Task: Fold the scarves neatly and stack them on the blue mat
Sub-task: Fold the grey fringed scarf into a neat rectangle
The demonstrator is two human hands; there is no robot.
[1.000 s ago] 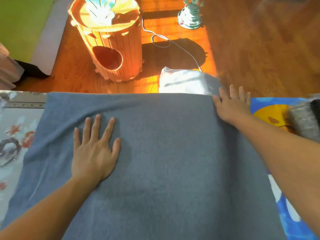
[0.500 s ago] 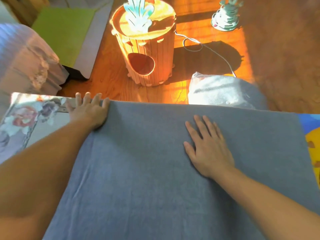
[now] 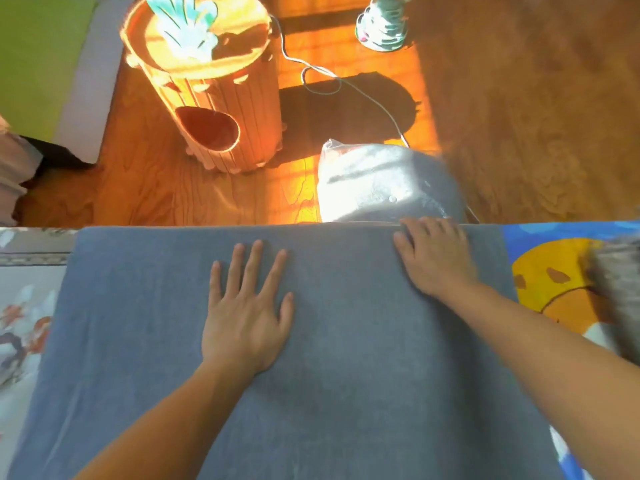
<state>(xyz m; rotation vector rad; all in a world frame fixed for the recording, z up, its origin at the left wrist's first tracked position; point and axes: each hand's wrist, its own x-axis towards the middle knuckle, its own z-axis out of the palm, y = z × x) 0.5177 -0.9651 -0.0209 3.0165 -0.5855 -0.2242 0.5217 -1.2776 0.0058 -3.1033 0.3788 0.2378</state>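
L hand (image 3: 244,318) lies flat w/ fingers spread wide on the grey scarf (image 3: 311,393), near its middle. R hand (image 3: 434,259) rests at the scarf's far edge, fingers bent over it; a real grip I cannot tell. Blue mat (image 3: 540,258) shows right of the scarf, floral cloth (image 3: 24,306) left. Beyond the scarf: wood floor (image 3: 519,116), orange barrel (image 3: 207,98).

**Hands trade places on the scarf**

Half a second ago the left hand (image 3: 246,318) was at the far left corner of the grey scarf (image 3: 346,393); now it lies flat, fingers spread, in the middle. The right hand (image 3: 434,258), which then lay flat mid-cloth, has moved to the far edge near the right corner, its fingers curled over the edge. The blue mat (image 3: 540,268) has come more into view.
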